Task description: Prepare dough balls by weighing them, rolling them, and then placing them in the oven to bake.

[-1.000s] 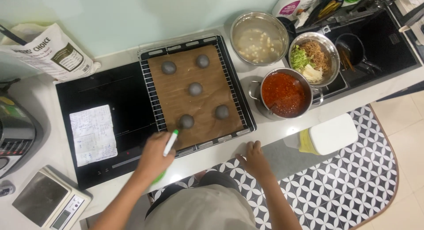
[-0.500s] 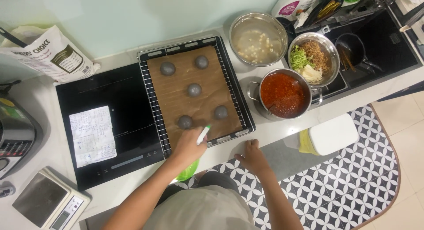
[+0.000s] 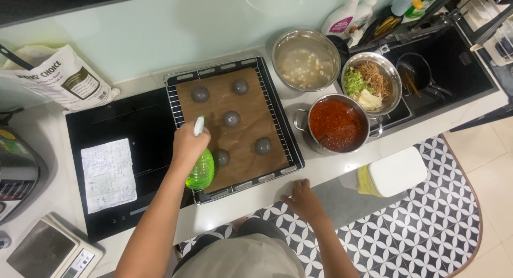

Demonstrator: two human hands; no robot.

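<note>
My left hand [image 3: 188, 144] grips a green spray bottle [image 3: 201, 171] with a white nozzle, held over the near left part of a wire rack [image 3: 278, 120]. Brown baking paper [image 3: 251, 123] covers the rack and carries several dark grey dough balls [image 3: 231, 118]; one ball [image 3: 221, 157] lies right beside the bottle. My right hand [image 3: 303, 199] rests flat on the white counter edge, just in front of the rack's near right corner, holding nothing.
A black cooktop [image 3: 123, 150] with a handwritten paper sheet [image 3: 108, 174] lies left of the rack. A pot of red sauce [image 3: 335, 125], a bowl of noodles and greens [image 3: 370, 83] and a steel bowl [image 3: 305, 60] stand to the right, beside a sink [image 3: 443, 69]. A flour bag [image 3: 59, 77] and kitchen scale [image 3: 51, 251] sit left.
My left hand has lifted the spray bottle from the counter edge up over the rack's near left part, nozzle now pointing away from me. My right hand stays on the counter edge.
</note>
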